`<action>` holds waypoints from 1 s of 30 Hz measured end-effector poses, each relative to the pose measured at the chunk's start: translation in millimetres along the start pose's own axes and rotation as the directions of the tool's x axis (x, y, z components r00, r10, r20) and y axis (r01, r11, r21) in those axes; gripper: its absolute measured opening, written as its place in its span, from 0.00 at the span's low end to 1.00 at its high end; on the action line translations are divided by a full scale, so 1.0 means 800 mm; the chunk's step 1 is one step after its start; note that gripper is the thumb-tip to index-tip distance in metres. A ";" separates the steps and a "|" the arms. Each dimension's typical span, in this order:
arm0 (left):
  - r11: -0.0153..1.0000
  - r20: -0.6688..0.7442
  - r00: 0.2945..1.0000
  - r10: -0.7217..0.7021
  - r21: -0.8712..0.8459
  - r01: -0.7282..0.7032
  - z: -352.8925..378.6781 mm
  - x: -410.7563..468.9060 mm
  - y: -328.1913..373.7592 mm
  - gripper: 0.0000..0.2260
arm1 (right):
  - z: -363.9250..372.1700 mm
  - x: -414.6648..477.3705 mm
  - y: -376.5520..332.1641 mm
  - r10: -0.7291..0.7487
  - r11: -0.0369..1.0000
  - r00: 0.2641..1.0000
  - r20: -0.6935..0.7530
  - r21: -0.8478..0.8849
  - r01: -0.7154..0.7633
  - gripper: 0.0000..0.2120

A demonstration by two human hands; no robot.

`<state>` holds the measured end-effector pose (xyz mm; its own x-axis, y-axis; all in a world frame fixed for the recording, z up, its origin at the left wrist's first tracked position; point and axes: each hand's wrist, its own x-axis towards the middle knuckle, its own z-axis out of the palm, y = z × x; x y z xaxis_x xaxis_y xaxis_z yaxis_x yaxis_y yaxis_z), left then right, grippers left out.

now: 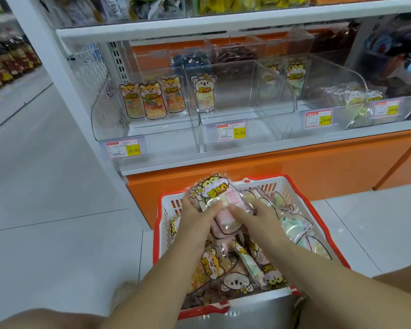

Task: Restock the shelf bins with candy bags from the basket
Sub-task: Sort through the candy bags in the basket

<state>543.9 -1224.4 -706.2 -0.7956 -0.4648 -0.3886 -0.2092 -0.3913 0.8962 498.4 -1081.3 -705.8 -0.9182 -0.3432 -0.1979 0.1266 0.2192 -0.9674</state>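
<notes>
You are at the pick-up step: both hands are in the basket (155,233) at 6 o'clock, lifting one candy bag (220,194) clear of the pile. Your left hand (196,216) grips the bag's left edge, fingers curled behind and thumb on the front. Your right hand (261,216) holds the right side, thumb laid across the clear plastic, with its other fingers mostly hidden under the wrap. The bag is raised above the basket's far rim, header up, and no bin has it yet. Its yellow cat header and pale pink filling look closest to the bags standing in the right bin (318,96) at 1 o'clock. They do not look like the koala bag in the middle bin (235,108) at 12, nor the three gummy bags in the left bin (152,129) at 11. So the next move probably calls for a lift up and slightly right, then standing the bag upright behind that bin's low front lip. All three bins are clear plastic and sit on a white shelf (223,160) above an orange base (294,174), with price tags (231,131) clipped in front. Pale floor tiles (57,186) run to an aisle at 9 to 10 o'clock.
</notes>
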 end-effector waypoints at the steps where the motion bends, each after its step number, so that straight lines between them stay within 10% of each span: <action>1: 0.999 -0.031 0.999 0.022 0.046 -0.021 -0.004 0.001 0.005 0.49 | -0.004 0.002 -0.004 0.002 1.000 1.000 0.031 0.012 -0.003 0.11; 5: 0.971 -0.107 0.987 0.123 0.217 -0.098 -0.024 0.002 0.017 0.43 | -0.037 0.025 0.011 0.037 0.931 0.995 0.092 -0.365 -0.001 0.08; 8: 0.969 -0.124 0.987 0.103 0.238 -0.071 -0.043 0.008 0.005 0.25 | -0.040 0.028 0.049 0.234 0.617 0.904 0.357 -0.773 0.146 0.14; 11: 0.948 -0.152 0.988 0.036 0.318 0.015 -0.051 0.010 -0.004 0.18 | -0.021 0.013 0.092 0.449 0.387 0.838 0.311 -0.913 0.132 0.29; 14: 0.941 -0.149 0.988 0.028 0.336 0.024 -0.051 0.009 -0.005 0.20 | -0.014 0.010 0.112 0.382 0.225 0.895 0.228 -0.963 0.149 0.16; 23: 0.975 -0.167 0.984 0.069 0.221 -0.031 -0.062 0.012 -0.006 0.18 | -0.067 0.061 -0.011 0.015 0.632 0.998 0.068 -0.774 0.044 0.07; 30: 0.999 -0.063 0.998 -0.008 -0.054 0.005 -0.023 0.019 -0.005 0.42 | -0.039 0.006 -0.072 -0.534 0.653 0.841 0.085 -0.590 0.474 0.10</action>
<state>543.5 -1244.3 -719.8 -0.7562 -0.5110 -0.4086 -0.1816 -0.4361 0.8814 475.4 -1067.3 -646.3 -0.8080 -0.4834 0.3369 -0.5746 0.5195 -0.6324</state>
